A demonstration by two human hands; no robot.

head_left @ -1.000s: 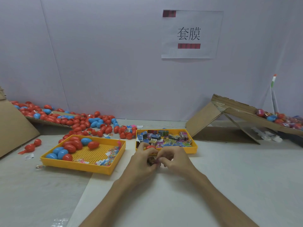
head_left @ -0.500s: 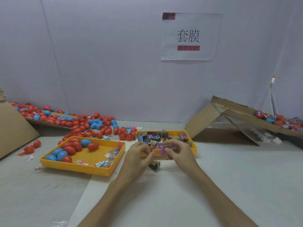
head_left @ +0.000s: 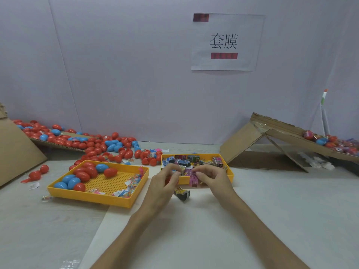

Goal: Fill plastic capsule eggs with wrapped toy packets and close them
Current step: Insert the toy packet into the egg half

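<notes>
My left hand (head_left: 165, 181) curls around a red capsule egg (head_left: 168, 180), mostly hidden by the fingers. My right hand (head_left: 210, 176) pinches a pink wrapped toy packet (head_left: 193, 178) just in front of the yellow packet tray (head_left: 230, 172), which holds several wrapped packets. A dark wrapped packet (head_left: 182, 194) lies on the table below and between my hands. The left yellow tray (head_left: 97, 197) holds red and blue eggs and small loose toys.
Many red and blue eggs (head_left: 93, 144) lie heaped at the back left on cardboard. A cardboard ramp (head_left: 281, 136) at the right carries filled eggs (head_left: 328, 142). A cardboard sheet (head_left: 17, 152) leans at the far left. A paper sign (head_left: 225, 41) hangs on the wall.
Both hands rose from the table toward the packet tray. A dark packet dropped onto the table, and my right hand now holds a pink packet.
</notes>
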